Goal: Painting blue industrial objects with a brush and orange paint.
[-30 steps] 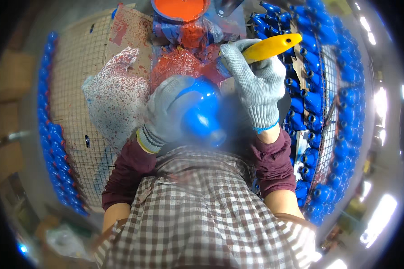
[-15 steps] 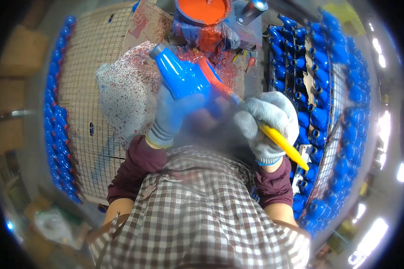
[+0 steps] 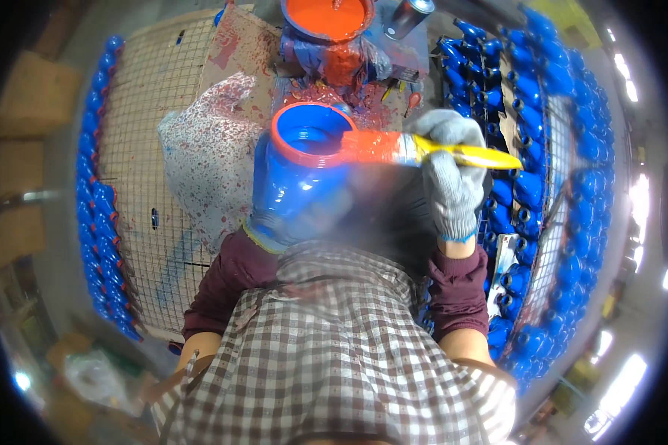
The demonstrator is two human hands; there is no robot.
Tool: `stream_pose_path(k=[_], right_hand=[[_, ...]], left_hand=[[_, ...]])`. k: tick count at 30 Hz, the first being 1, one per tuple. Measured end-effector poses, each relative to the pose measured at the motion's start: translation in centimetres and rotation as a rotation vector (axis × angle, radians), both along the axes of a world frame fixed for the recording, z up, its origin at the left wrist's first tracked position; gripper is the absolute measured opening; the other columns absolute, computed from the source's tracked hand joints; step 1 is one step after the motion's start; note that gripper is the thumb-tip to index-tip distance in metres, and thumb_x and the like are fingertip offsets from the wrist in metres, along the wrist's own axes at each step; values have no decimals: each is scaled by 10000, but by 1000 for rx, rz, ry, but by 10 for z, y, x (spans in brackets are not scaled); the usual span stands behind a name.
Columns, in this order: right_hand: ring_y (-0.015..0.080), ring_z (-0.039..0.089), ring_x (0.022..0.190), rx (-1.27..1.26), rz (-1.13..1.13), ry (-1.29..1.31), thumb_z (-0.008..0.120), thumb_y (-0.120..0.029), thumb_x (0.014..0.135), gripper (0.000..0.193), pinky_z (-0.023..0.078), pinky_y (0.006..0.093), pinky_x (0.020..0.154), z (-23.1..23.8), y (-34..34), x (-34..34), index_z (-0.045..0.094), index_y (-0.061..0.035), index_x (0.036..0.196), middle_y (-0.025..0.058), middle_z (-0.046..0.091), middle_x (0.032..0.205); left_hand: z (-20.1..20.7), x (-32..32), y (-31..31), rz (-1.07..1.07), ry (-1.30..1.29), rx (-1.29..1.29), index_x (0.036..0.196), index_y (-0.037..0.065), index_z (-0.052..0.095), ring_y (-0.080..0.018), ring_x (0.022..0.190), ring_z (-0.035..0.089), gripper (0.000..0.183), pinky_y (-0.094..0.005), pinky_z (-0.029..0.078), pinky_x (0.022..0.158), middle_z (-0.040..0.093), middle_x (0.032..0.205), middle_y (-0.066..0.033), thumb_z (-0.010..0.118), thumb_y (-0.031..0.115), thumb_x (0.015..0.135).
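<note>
My left hand (image 3: 274,226), in a grey knit glove, is wrapped round a glossy blue hollow vessel (image 3: 293,189); blur partly hides the fingers. Its wide round mouth faces up toward me, and an orange-red band (image 3: 280,141) runs along the rim. In my gloved right hand (image 3: 453,167) is a paintbrush (image 3: 475,156) with a yellow handle, held almost level. The brush's orange-coated bristles (image 3: 375,146) touch the right side of the rim.
Ahead stands a bowl of orange paint (image 3: 330,18) on a paint-stained support, with a can (image 3: 408,18) beside it. Rows of blue vessels (image 3: 527,193) fill the racks at right; more (image 3: 100,222) line the left edge of a wire-mesh panel (image 3: 152,133). Speckled plastic sheet (image 3: 215,148) lies nearby.
My left hand has turned the vessel, so its wide mouth now faces up instead of its narrow neck pointing up-left. The brush has swung from slanting to nearly level, its bristles at the rim.
</note>
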State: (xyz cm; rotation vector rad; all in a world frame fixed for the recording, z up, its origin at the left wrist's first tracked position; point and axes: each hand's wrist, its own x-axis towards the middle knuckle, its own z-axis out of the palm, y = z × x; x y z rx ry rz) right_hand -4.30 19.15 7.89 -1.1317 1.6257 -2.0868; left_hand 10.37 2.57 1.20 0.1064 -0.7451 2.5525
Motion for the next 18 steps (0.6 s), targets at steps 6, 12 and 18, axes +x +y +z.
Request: stream_pose_path(k=[6,12,18], right_hand=[[203,589,879,119,-203,10,614,-47,802,205,492,326,796,-3,1,-5,515,-26,980,152,616,1020],[153,623,813,216,-416,604,677,-103,869,125,510,255,702,20,-17,-20,670,-16,958,89,645,940],[193,659,617,674,-245,464,677,-360,869,298,510,307,568,19,-58,-35,683,-63,851,96,677,722]], left_hand=[[9,2,-5,353,-291,-796,1243,-20,498,-156,781,608,482,-241,540,700,595,996,-82,607,309,908],[-5,9,-23,541,-91,-1641,1303,-3,474,-226,985,614,666,-358,524,842,596,1143,-127,700,340,779],[44,4,-3,704,538,-3090,1252,66,535,-314,892,607,750,-409,516,778,586,1011,-138,799,289,586]])
